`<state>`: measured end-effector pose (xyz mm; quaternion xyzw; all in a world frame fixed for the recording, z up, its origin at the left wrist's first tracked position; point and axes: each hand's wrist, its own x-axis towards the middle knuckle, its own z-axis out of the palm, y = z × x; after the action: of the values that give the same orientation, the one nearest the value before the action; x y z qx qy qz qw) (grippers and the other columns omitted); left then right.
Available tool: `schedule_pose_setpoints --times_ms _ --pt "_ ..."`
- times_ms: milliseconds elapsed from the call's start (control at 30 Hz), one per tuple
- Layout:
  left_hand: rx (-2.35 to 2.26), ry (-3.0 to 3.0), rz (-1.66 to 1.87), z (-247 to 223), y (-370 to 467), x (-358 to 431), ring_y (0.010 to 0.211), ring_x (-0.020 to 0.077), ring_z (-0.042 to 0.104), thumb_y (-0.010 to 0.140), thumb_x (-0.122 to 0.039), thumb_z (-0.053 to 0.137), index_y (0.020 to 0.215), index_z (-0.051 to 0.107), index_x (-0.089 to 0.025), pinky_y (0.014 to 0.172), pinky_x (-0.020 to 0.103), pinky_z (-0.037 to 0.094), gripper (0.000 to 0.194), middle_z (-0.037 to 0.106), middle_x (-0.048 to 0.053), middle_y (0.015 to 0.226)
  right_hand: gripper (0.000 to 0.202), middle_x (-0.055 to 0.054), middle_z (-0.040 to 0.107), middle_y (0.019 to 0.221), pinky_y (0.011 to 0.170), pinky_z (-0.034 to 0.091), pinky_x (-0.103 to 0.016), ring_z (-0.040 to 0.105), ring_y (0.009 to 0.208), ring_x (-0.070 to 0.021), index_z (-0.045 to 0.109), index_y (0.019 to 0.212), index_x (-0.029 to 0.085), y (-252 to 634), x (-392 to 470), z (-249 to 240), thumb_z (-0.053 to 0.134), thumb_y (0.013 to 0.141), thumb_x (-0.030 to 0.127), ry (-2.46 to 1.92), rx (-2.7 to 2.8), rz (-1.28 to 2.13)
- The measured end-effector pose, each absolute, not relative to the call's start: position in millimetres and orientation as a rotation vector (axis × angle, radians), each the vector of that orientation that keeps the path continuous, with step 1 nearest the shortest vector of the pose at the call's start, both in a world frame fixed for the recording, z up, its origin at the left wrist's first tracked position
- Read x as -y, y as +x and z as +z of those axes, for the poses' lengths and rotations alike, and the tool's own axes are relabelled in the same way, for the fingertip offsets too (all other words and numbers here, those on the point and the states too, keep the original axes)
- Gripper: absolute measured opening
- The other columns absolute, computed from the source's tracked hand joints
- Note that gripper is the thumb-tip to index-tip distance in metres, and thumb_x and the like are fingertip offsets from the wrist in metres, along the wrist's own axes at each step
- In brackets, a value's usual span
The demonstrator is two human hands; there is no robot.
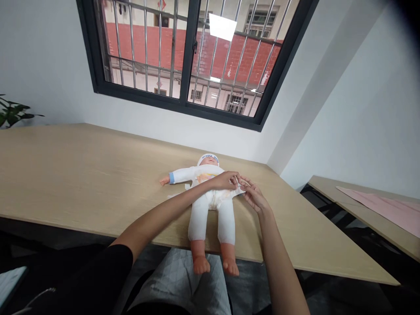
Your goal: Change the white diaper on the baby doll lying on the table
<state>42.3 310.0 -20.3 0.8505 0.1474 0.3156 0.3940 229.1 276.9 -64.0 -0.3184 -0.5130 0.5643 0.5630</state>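
Observation:
A baby doll point(212, 223) in white clothes and a white cap lies on its back on the wooden table, its feet over the front edge. A white diaper point(215, 199) is around its hips. My left hand point(226, 180) reaches across the doll's belly, its fingers closed at the diaper's right side. My right hand point(254, 194) is beside it, thumb and fingers pinching the white flap point(238, 190) there. The two hands' fingertips nearly meet. A white tab sticks out at the diaper's left side.
The wooden table point(98, 175) stands against the wall under a barred window point(183, 103). On the right, a second table carries a pink cloth point(383, 208). A plant point(15, 113) is at the far left.

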Motion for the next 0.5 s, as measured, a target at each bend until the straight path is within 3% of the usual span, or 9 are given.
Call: schedule_pose_setpoints --times_ms 500 --pt "-0.369 2.141 0.839 -20.9 43.5 -312.0 0.081 0.0119 0.057 0.071 -0.009 0.057 0.085 0.054 -0.013 0.072 0.023 0.045 0.015 0.060 0.004 0.088 0.044 0.004 0.060 0.085 0.063 0.048 -0.015 0.056 0.072 -0.0071 0.062 0.102 0.025 227.7 -274.5 -60.8 0.073 0.062 0.014 -0.781 1.169 1.306"
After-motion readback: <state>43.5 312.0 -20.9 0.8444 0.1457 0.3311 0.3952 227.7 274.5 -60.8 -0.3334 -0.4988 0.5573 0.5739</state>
